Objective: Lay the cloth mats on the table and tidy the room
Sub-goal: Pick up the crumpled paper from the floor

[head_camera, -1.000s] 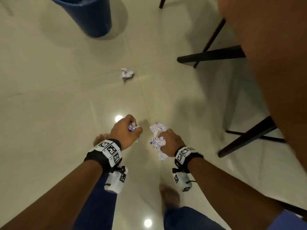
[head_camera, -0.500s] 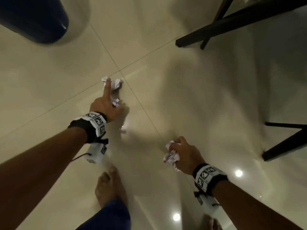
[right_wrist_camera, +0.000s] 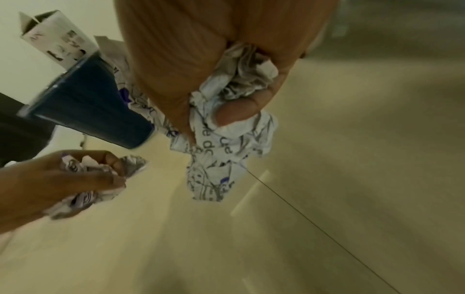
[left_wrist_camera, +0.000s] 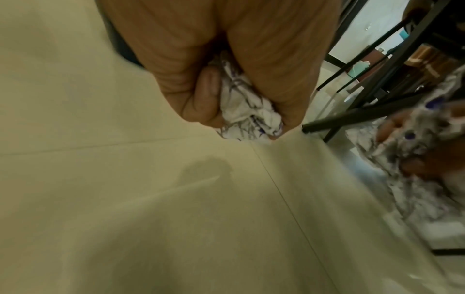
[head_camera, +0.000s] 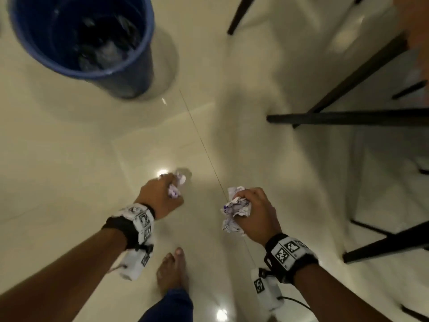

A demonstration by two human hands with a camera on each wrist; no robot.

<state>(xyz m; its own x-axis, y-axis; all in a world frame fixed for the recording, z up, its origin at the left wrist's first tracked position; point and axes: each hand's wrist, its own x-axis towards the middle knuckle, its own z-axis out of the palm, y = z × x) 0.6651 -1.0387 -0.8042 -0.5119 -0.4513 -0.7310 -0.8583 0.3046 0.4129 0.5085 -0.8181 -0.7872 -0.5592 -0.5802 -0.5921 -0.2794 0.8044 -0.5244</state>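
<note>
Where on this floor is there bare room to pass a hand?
Bare tile lies between the blue bin, both hands and the foot. It is crowded on the right among the dark furniture legs.

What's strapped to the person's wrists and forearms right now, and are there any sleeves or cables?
Both forearms are bare, with no sleeves. The left hand and right hand each have a black wrist strap carrying white panels printed with black square fiducial markers. A small white camera box with the same markers hangs under each wrist; a thin dark cable trails from the right one.
</note>
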